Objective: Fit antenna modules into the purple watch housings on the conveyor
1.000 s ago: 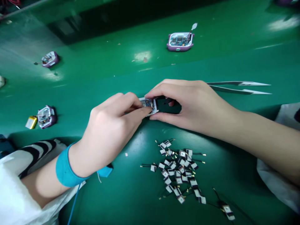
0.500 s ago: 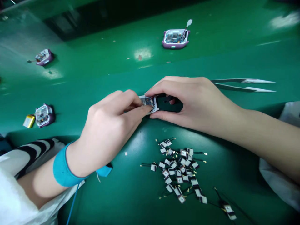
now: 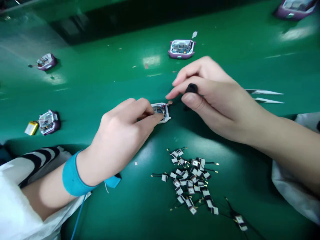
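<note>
My left hand [image 3: 122, 136], a teal band at its wrist, pinches a white watch case [image 3: 164, 120] by its left part. A circuit board [image 3: 160, 109] shows inside the case, partly hidden by my thumb and fingers. Just off the case's upper right corner is a small copper-coloured round part [image 3: 170, 102]. My right hand [image 3: 212, 93] is apart from the case, to its upper right, with a black rounded object [image 3: 191, 88] between thumb and index finger. Tweezers [image 3: 270, 91] show their silver tips beyond this hand, pointing right; whether the black object belongs to them I cannot tell.
Several small white-and-black parts with thin leads [image 3: 192, 181] lie loosely heaped below the hands. Purple watch cases with open backs stand behind [image 3: 181, 53], at far left [image 3: 47, 62] and at top right [image 3: 292, 15]. Another case [image 3: 48, 122] has a yellow battery [image 3: 31, 128] beside it.
My right hand has let go of the white case and moved up and right. The left keeps its hold. The view has shifted slightly, bringing a purple case in at top right.
</note>
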Demonstrator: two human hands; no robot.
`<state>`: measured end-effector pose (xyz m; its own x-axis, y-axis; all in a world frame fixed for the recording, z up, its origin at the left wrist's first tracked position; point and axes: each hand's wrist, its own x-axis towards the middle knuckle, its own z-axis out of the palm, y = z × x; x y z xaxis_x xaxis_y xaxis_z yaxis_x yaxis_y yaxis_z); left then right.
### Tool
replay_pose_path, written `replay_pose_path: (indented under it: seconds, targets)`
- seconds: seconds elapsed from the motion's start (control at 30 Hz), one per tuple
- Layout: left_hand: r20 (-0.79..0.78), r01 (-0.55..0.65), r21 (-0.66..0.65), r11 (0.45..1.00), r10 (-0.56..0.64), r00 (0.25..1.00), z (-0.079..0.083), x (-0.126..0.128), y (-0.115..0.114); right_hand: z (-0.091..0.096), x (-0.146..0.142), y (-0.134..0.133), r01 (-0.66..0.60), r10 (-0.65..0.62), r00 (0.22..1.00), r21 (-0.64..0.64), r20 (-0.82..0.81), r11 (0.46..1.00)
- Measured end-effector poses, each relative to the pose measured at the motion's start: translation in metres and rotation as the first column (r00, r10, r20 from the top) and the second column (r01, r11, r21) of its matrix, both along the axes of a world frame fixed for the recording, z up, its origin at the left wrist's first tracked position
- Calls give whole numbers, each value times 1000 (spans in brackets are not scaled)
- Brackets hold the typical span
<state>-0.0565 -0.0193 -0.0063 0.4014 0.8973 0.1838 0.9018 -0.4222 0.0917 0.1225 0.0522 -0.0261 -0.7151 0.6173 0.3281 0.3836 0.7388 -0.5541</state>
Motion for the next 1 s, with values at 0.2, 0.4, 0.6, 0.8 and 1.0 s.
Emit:
replay_pose_path:
  seconds: [0.2, 0.4, 0.6, 0.8, 1.0]
  targets:
    - [-37, 95, 90, 991, -92, 995, -4, -3, 0, 11, -3, -11, 120, -115, 977, 16, -180, 993]
    - [-40, 81, 40, 996, -80, 996, -5, -4, 0, 2, -7, -18, 147, -124, 941, 51, -315, 988]
    - [-83, 95, 59, 994, -90, 992, -5, -4, 0, 2, -7, -21, 115, -88, 984, 173, -158, 978]
    - [-108, 98, 82, 992, -89, 990, -5, -4, 0, 0, -9, -23, 76, -26, 985, 290, -170, 954]
    - [-122, 113, 113, 987, -99, 988, -7, -4, 0, -7, -16, -20, 69, 25, 955, 304, -295, 950]
